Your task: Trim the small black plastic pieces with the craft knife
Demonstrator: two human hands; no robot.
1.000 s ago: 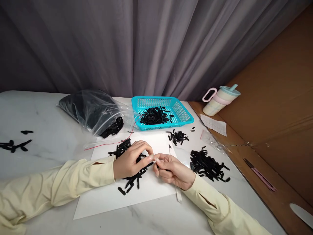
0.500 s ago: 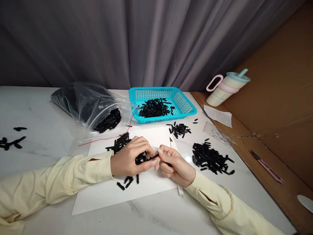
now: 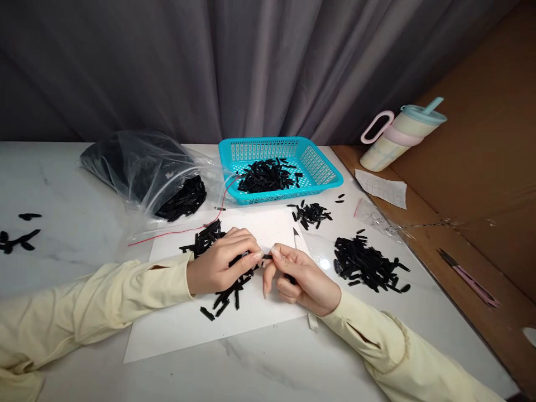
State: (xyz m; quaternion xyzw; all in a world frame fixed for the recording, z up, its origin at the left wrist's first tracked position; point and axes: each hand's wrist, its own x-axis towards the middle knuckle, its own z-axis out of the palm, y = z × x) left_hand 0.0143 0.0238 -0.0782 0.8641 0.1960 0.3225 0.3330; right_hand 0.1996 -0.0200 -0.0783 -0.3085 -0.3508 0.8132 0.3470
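Between the fingertips of both hands is a small, slender black piece (image 3: 267, 257). My left hand (image 3: 224, 261) is closed and pinches its left end with thumb and fingers. At the other end my right hand (image 3: 307, 277) grips it between thumb and index finger. Another dark piece (image 3: 290, 278) shows among the curled lower fingers of my right hand. A loose pile of similar black pieces (image 3: 208, 235) lies on a white sheet (image 3: 167, 329), partly hidden by my left hand. A white pen-like tool (image 3: 298, 241) with a dark tip lies by my right hand, partly covered.
A blue basket (image 3: 335, 181) of black pieces stands at the back. Left of it lies a clear zip bag (image 3: 134, 167) of pieces. Two piles, one small (image 3: 312, 214) and one large (image 3: 368, 265), lie rightward. Tweezers (image 3: 469, 279) and a tumbler (image 3: 400, 138) are far right.
My hands have risen slightly, and the pinched piece now lies nearly level between them. My right index and lower fingers have spread a little. The view has shifted slightly.
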